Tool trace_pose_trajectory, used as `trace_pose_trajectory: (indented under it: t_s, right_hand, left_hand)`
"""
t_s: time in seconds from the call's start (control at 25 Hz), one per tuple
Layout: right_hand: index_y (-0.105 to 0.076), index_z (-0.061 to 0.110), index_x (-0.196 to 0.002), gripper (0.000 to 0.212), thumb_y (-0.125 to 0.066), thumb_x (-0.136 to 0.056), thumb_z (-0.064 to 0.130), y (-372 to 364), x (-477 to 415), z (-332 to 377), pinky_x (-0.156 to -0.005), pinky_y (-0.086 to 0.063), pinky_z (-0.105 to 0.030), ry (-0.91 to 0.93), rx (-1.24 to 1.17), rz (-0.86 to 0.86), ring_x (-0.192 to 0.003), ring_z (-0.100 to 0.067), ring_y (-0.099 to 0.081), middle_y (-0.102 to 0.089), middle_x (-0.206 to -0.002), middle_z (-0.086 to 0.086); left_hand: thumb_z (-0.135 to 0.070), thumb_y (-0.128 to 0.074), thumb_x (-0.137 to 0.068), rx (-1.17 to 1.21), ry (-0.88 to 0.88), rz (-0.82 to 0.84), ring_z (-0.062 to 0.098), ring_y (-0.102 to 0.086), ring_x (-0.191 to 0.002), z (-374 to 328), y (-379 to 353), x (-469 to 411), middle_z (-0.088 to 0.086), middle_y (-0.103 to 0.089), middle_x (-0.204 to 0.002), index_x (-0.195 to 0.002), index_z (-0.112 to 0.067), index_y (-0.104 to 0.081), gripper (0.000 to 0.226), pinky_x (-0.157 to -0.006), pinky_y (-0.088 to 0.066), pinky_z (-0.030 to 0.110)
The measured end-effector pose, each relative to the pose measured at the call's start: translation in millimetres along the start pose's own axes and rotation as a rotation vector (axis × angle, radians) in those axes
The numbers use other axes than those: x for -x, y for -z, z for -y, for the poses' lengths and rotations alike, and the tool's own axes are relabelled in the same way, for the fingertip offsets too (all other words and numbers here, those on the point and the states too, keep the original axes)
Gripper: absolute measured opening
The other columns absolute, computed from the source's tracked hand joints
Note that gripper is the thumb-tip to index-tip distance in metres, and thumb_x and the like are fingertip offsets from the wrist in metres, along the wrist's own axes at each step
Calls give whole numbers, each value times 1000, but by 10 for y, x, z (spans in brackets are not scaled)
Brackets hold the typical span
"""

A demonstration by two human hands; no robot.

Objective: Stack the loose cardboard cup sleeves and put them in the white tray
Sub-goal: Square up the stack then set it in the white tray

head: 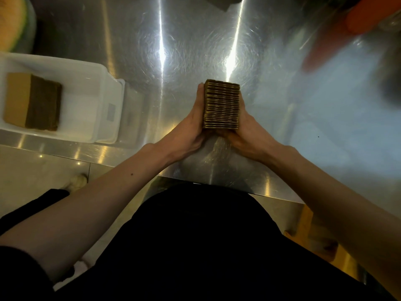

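Note:
A neat stack of brown cardboard cup sleeves (221, 105) stands on edge at the middle of the steel table, its ribbed edges facing up. My left hand (193, 127) presses flat against the stack's left side and my right hand (249, 129) against its right side, so both grip it between the palms. The white tray (104, 88) sits at the left of the table. Inside it lies another stack of sleeves (32, 102), tipped on its side near the tray's left wall.
The steel table (173, 51) has its front edge just below my wrists. A blurred orange object (364, 20) lies at the back right, a green-rimmed round thing (13, 25) at the back left, and a dark object (219, 2) at the back middle.

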State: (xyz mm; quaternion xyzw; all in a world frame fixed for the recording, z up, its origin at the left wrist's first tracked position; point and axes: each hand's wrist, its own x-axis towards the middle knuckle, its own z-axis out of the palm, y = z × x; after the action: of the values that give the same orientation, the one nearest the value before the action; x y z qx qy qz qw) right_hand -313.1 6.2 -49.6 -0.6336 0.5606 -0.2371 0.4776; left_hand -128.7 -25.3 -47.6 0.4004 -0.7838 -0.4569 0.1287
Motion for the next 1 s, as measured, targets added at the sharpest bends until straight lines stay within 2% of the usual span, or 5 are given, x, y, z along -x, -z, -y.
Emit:
trace_pose_trajectory:
  t_s: [0.28,0.48,0.64,0.76,1.0]
  right_hand:
    - [-14,9,-151,75,-62,-94,23,13,26,5,-90,-28,6,-17,1,-5,-109,30,-35,-32,-135,14]
    - [-13,11,-152,75,-60,-95,26,9,47,-5,-89,-26,7,-22,-23,-9,-108,35,-34,-31,-136,15]
    - [-17,14,-151,77,-65,-92,24,10,18,16,-96,-26,3,-6,-8,-43,-122,17,-34,-34,-143,9]
    - [-26,22,-145,70,-68,-89,27,43,-11,72,-96,-29,1,2,-19,-61,-120,20,-38,-38,-140,11]
    - [-32,27,-144,64,-65,-90,34,246,3,288,-95,-35,-3,-65,-80,-24,-111,18,-47,-46,-128,23]
  left_hand:
    - [-27,-57,-97,-12,-16,-4,13,-41,-136,41,-45,3,20,-22,-161,-149,-4,24,99,-116,-30,23]
    - [-44,-38,-104,104,189,9,21,-28,-148,13,-74,-10,10,-18,-165,-156,-21,14,77,-122,-22,38]
    - [-39,-44,-103,74,182,1,25,-30,-147,4,-37,-9,15,-19,-164,-157,-11,9,81,-120,-26,36]
    - [-22,-57,-98,-2,94,-34,22,-41,-140,12,45,12,15,-29,-161,-157,-8,4,85,-116,-31,22]
    - [-34,-64,-91,72,109,-14,21,-48,-136,-102,349,-26,8,-49,-150,-157,-13,-20,82,-114,-38,42]
